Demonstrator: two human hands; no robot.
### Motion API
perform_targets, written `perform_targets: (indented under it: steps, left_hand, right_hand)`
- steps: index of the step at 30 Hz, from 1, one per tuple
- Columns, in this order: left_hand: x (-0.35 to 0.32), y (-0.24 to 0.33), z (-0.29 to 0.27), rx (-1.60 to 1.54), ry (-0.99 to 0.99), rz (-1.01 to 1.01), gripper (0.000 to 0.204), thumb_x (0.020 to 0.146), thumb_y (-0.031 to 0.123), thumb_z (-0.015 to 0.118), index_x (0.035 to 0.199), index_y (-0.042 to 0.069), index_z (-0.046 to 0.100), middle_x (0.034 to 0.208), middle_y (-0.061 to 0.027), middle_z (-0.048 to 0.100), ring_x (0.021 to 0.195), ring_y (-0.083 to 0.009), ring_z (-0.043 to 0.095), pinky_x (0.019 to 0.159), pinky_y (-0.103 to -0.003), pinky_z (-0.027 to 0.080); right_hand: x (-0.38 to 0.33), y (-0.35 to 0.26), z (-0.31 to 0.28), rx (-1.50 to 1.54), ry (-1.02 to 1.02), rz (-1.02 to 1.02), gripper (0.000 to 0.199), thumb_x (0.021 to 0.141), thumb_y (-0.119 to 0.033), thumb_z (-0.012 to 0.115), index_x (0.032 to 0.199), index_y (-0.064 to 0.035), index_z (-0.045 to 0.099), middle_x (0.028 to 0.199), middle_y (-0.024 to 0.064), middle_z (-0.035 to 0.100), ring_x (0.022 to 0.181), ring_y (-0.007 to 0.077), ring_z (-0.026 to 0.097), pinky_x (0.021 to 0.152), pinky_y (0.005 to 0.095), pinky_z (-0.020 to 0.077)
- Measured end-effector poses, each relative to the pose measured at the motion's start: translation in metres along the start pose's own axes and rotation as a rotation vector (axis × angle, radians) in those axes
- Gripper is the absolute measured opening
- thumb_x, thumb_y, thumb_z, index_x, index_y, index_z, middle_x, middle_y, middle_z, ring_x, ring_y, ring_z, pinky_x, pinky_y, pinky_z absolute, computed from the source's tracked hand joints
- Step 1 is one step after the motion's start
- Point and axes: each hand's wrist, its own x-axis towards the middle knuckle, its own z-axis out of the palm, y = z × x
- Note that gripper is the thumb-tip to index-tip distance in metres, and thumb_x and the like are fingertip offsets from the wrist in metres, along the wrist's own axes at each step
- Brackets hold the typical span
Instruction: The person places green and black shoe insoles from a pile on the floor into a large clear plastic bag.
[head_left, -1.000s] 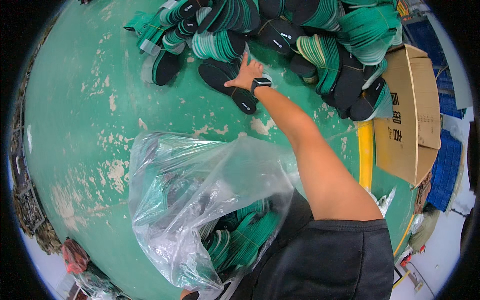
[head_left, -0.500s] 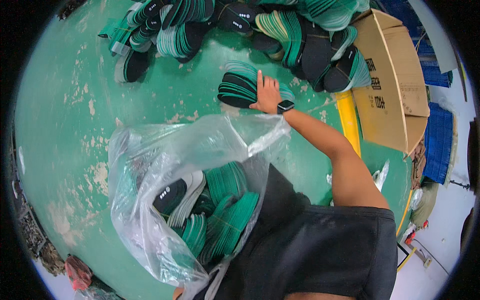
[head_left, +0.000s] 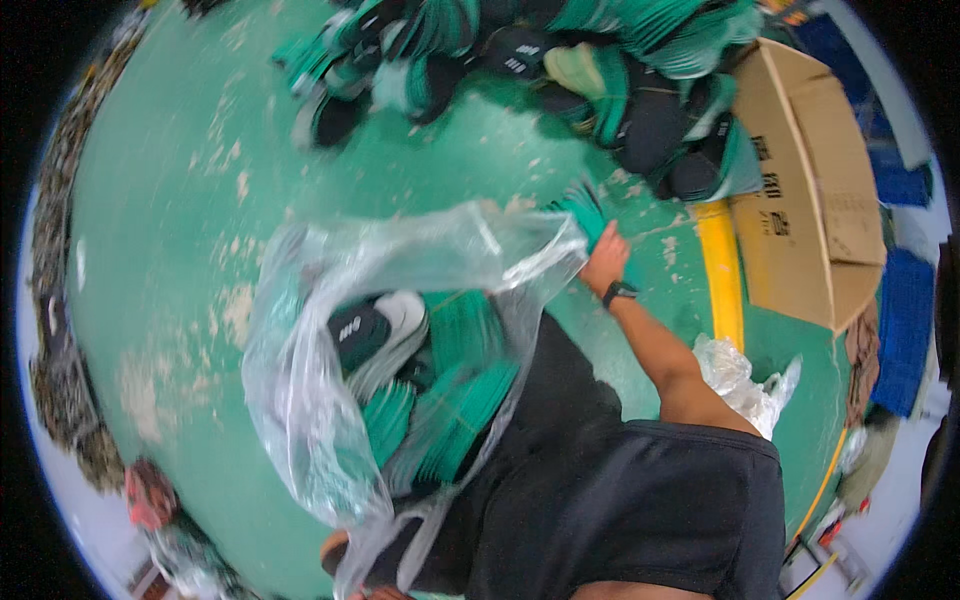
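- Insoles point(head_left: 583, 212) are gripped by right hand point(head_left: 606, 262), beside clear bag point(head_left: 292, 430).
- Left hand point(head_left: 382, 593) is mostly cut off; grip cannot be told.
- Pile point(head_left: 650, 130) is flanked by carton point(head_left: 842, 200).

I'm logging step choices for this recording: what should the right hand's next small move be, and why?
Probably bring the right hand leftward over the bag's mouth: its fingers appear to grip a bundle of insoles beside the rim, the clear plastic bag gapes open, and similar bundles lie inside.
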Motion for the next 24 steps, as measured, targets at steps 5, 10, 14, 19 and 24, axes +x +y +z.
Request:
perform_targets:
  steps: [5,10,14,19,24]
  left_hand:
    - [-0.035,0.01,0.069,-0.159,-0.287,0.157,0.057,0.095,0.022,0.04,0.138,-0.006,0.014,0.053,0.0023,0.034,0.042,-0.0063,0.029,0.044,-0.021,0.026]
    - [-0.071,0.009,0.052,-0.272,-0.244,0.304,0.082,0.089,0.025,0.051,0.145,0.008,-0.006,0.065,-0.0023,0.043,0.05,-0.0098,0.036,0.052,-0.026,0.032]
    - [-0.076,-0.008,0.046,-0.378,-0.305,0.334,0.089,0.086,0.028,0.058,0.146,0.012,-0.006,0.075,-0.0086,0.048,0.048,-0.0099,0.039,0.046,-0.023,0.033]
    - [-0.09,-0.002,0.04,-0.421,-0.507,0.437,0.084,0.089,0.033,0.051,0.145,0.01,-0.007,0.069,-0.004,0.044,0.045,-0.0068,0.039,0.044,-0.021,0.032]
    - [-0.115,-0.001,0.033,-0.412,-0.499,0.493,0.096,0.084,0.03,0.058,0.143,0.007,-0.013,0.05,-0.0035,0.048,0.033,-0.0092,0.038,0.033,-0.02,0.032]
  right_hand:
    - [0.049,0.062,-0.014,0.452,-0.177,0.178,0.098,0.055,-0.042,0.084,0.126,0.0082,0.039,0.109,0.0216,0.058,0.096,0.0333,0.058,0.087,0.0436,0.0456]
    - [0.054,-0.017,-0.212,1.442,-0.139,0.131,0.064,0.068,-0.008,0.076,0.122,0.0045,0.044,0.109,0.013,0.059,0.097,0.0218,0.058,0.085,0.0336,0.0472]
    - [0.022,-0.071,-0.311,1.476,-0.246,-0.453,0.068,0.066,-0.011,0.076,0.125,0.0011,0.044,0.118,0.0116,0.054,0.105,0.0213,0.054,0.091,0.034,0.0433]
    - [-0.05,-0.204,-0.359,1.076,-0.776,-1.852,0.105,0.055,-0.038,0.083,0.138,-0.0024,0.029,0.13,0.0189,0.042,0.121,0.0336,0.039,0.1,0.0429,0.0309]
    - [-0.123,-0.32,-0.354,0.408,-0.886,-2.282,0.098,0.049,-0.034,0.083,0.131,-0.002,0.039,0.113,0.0203,0.054,0.107,0.0341,0.051,0.093,0.0417,0.0374]
